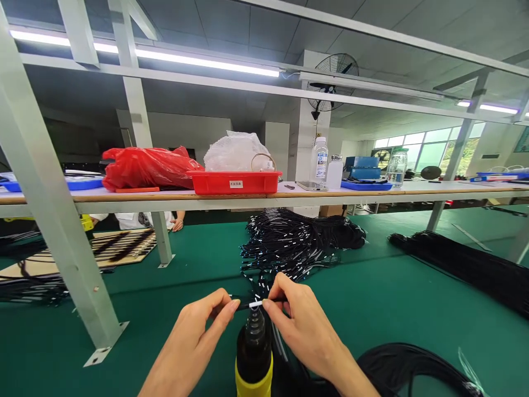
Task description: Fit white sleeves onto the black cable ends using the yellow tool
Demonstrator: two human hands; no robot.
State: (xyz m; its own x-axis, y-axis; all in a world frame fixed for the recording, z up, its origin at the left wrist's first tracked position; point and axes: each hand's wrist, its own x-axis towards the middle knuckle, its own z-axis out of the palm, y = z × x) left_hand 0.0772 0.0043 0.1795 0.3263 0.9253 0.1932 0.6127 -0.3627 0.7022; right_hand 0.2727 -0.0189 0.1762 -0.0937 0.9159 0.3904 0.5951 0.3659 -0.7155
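Note:
My left hand (206, 328) pinches one side of a thin black cable (243, 306) between thumb and fingertips. On the other side, my right hand (303, 320) pinches the same cable, its fingers closed. A short white sleeve (255, 304) shows on the cable in the gap between my hands. Directly below that sleeve, the dark stepped nozzle of a yellow and black heat gun (254, 353) points upward. Behind my hands lies a large bundle of black cables (297, 237) with many white and bluish ends.
Coiled black cables (407, 358) lie at the lower right, and a long black bundle (467, 270) farther right. A shelf (363, 197) crosses above the green table (198, 262), carrying a red tray (235, 183) and bottles. A metal post (61, 187) stands left. Another person's hand (177, 223) shows beyond.

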